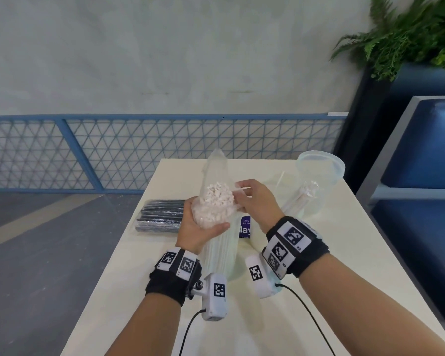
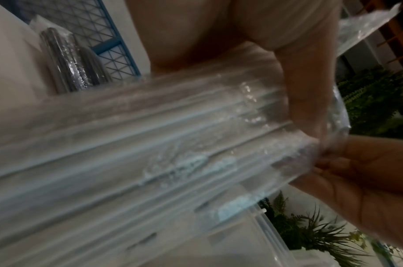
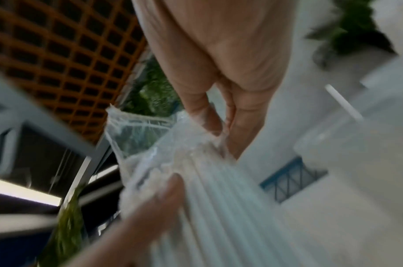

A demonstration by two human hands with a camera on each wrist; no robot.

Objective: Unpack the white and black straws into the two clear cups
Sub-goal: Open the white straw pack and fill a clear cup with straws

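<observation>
A clear bag of white straws (image 1: 217, 201) stands upright over the table, its empty top sticking up. My left hand (image 1: 201, 224) grips the bag of white straws (image 2: 173, 144) round its middle. My right hand (image 1: 252, 199) pinches the bag at the straw tips (image 3: 202, 148); whether it also holds straws I cannot tell. A sealed pack of black straws (image 1: 159, 214) lies flat to the left, also in the left wrist view (image 2: 70, 63). One clear cup (image 1: 319, 176) stands at the right with a few white straws in it. Below the bag a second clear rim (image 2: 271, 234) shows.
The white table (image 1: 332, 253) is narrow, with its left edge close to the black straws. A purple printed label (image 1: 245, 227) lies behind the bag. A blue mesh railing (image 1: 165, 150) runs behind the table, and a blue bench (image 1: 421, 188) and plant (image 1: 409, 34) stand at the right.
</observation>
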